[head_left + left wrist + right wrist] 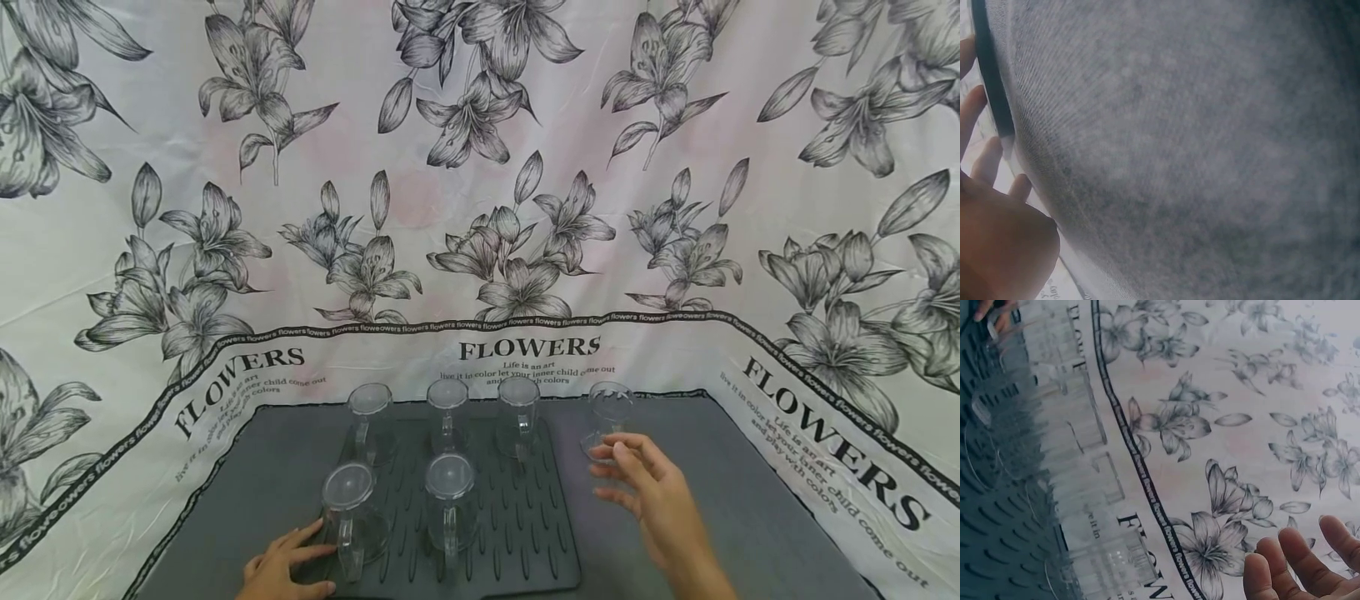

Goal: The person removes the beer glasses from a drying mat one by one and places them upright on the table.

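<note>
Clear glass mugs stand upside down on a dark ridged drying mat (525,517). Three are in the back row: a left one (371,421), a middle one (448,417) and a right one (517,417). Nearer are a front left mug (351,500) and a front right mug (452,500). My left hand (288,562) has its fingers spread at the mat's left edge, beside the front left mug. Off the mat, a separate clear glass (611,408) stands at the back right. My right hand (656,500) is by it with loosely bent fingers, holding nothing; contact is unclear.
A grey cloth surface (750,500) lies under the mat and extends to both sides. White fabric walls (510,250) with printed flowers and lettering rise at the back, left and right. A dark border runs along them.
</note>
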Action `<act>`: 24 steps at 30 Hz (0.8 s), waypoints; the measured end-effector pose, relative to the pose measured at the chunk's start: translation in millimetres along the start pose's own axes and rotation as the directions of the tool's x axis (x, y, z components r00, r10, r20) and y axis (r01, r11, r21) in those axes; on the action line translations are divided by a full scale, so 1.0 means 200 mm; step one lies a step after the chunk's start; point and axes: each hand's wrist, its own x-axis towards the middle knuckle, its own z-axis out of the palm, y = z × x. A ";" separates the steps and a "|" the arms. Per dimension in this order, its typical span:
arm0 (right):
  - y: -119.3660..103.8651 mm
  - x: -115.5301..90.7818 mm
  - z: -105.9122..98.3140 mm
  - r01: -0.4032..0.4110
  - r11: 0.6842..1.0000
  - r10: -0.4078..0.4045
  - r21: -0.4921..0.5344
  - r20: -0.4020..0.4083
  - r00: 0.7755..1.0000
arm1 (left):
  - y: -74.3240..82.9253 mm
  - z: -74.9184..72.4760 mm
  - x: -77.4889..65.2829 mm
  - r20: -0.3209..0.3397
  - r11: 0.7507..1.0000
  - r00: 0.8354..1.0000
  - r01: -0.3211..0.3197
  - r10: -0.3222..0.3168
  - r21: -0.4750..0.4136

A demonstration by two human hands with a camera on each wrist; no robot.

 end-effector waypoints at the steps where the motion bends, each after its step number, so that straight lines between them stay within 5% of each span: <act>1: 0.00 -0.01 0.01 -0.001 1.000 0.001 0.001 0.004 1.000 | 0.00 0.00 0.00 0.000 1.000 1.000 0.004 -0.004 0.003; 15: 0.11 -0.08 0.21 -0.105 0.994 0.105 0.029 0.020 0.994 | -0.02 0.01 -0.01 0.008 1.000 1.000 0.013 -0.013 0.007; 24: 0.24 -0.09 0.28 -0.156 0.987 0.153 0.025 0.101 0.983 | -0.01 0.00 -0.01 -0.005 1.000 1.000 0.016 -0.016 0.002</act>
